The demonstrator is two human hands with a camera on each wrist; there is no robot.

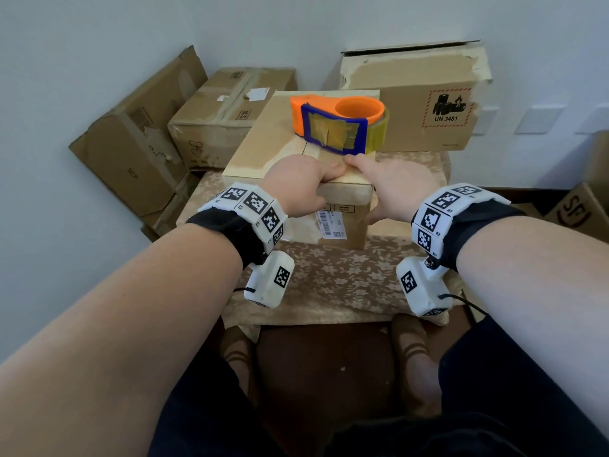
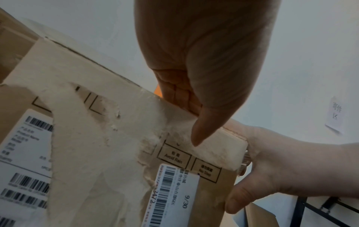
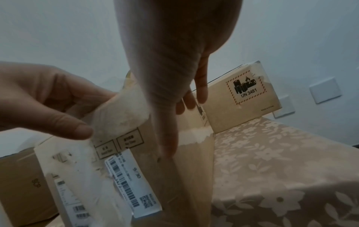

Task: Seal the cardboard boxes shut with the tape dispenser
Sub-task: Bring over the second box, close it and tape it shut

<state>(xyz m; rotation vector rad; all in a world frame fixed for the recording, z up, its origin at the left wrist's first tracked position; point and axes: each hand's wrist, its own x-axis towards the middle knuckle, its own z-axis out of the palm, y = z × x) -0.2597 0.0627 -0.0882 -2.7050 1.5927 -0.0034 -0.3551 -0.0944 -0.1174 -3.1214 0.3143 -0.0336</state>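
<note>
A cardboard box [image 1: 263,140] stands on the table, with pale torn tape along its near top edge. On its lid lies the orange and blue tape dispenser [image 1: 333,123], and no hand holds it. My left hand [image 1: 313,183] grips the box's near top edge, fingers over the lid and thumb [image 2: 202,127] pressing the tape on the front face [image 2: 97,122]. My right hand [image 1: 379,183] straddles the near right corner. Its index finger lies on the lid, its thumb [image 2: 239,198] is on the front, and its straight fingers [image 3: 200,86] lie along the right side.
A taller box with a UN 3481 label [image 1: 428,103] stands behind on the flowered tablecloth [image 1: 329,285]. More boxes [image 1: 227,107] are piled at the left against the wall, one leaning [image 1: 131,143]. Another box [image 1: 573,209] sits at the right. My legs are below the table's front edge.
</note>
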